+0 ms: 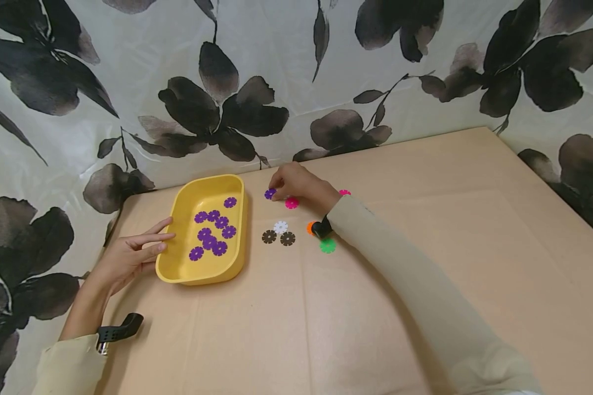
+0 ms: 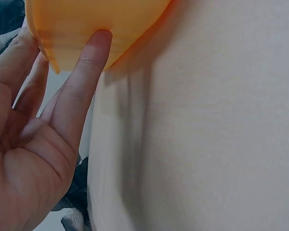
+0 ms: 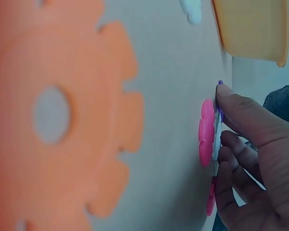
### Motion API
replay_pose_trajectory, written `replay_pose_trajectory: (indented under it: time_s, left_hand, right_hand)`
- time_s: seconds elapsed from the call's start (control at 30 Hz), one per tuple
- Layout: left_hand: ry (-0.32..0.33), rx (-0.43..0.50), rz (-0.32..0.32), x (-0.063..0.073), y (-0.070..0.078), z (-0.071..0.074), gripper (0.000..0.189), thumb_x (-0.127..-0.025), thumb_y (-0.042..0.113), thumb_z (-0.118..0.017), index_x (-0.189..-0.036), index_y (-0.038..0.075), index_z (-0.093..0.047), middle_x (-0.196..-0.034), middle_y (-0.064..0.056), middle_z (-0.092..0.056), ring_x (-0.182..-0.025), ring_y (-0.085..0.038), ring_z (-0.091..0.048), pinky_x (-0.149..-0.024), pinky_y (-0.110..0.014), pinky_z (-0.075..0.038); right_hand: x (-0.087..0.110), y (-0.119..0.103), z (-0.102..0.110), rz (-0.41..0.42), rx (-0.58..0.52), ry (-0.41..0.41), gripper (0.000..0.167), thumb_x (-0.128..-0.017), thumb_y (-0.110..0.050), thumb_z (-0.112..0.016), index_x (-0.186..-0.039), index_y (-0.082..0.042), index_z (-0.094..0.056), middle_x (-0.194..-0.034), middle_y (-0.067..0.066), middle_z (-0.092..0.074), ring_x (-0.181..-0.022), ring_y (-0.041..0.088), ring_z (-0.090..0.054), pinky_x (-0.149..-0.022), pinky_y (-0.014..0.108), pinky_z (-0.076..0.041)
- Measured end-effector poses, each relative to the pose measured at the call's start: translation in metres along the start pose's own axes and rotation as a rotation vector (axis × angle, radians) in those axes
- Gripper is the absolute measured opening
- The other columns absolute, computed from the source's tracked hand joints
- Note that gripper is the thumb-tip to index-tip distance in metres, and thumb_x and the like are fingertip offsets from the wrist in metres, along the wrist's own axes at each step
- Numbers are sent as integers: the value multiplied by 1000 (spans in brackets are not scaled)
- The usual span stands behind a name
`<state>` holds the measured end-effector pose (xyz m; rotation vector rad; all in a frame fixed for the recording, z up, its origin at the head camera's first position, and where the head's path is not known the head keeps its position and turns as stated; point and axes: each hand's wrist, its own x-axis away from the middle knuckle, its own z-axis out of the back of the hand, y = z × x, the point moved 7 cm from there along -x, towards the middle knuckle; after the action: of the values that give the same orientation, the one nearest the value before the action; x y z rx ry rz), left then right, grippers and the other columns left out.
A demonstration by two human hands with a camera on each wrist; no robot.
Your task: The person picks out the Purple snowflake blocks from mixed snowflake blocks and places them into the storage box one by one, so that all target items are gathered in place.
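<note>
My left hand (image 1: pixel 126 257) holds the left side of a yellow tray (image 1: pixel 202 189), its fingers over the rim. In the left wrist view, one straight digit presses the tray's outer wall. Several purple notched discs (image 1: pixel 210 242), shaped like flat flowers, lie in the tray. To the right of it, my right hand (image 1: pixel 298 182) pinches another purple disc (image 1: pixel 270 193) between thumb and finger at the table surface. A pink disc (image 1: pixel 291 203) lies just below that hand, and a white disc shows partly behind the pink one in the right wrist view.
Two black discs (image 1: pixel 287 238) and a white disc (image 1: pixel 280 226) lie in front of the right hand. An orange disc (image 1: pixel 311 227) sits partly under the wrist strap, with a green disc (image 1: pixel 328 246) nearby. Another pink disc (image 1: pixel 344 192) lies behind the forearm. Floral fabric (image 1: pixel 296 99) hangs behind the table.
</note>
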<state>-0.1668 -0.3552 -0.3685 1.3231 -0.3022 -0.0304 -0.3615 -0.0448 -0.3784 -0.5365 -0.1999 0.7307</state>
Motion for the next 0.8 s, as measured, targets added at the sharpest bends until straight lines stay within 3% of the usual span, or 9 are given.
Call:
replay_pose_trajectory:
  time_s: [0.23,0.4,0.8]
  left_hand:
    - [-4,-2,8,1,0,-1,44,-101,5,-62,-139,-12,-50,-165,12,-32,-119,4,-61,-87,-30,-59]
    - [-4,2,16,1,0,-1,43,-101,4,-62,-139,-11,-51,-165,11,-31,-119,4,-61,-88,-30,-59]
    - [-6,13,15,0,1,0,42,-101,4,-61,-139,-11,-52,-166,9,-31,-119,3,-62,-88,-30,-59]
  right_hand:
    - [-2,-4,0,43,33,-30,25,-86,-25,-84,-106,-11,-80,-97,2,-70,-93,19,-55,-84,27,-52]
    - [3,-7,6,81,31,-2,29,-85,-28,-85,-106,-10,-78,-96,0,-72,-92,17,-58,-84,24,-53]
    - [20,-13,19,87,-159,77,25,-85,-22,-85,-106,-10,-79,-92,-4,-74,-87,10,-67,-82,20,-57]
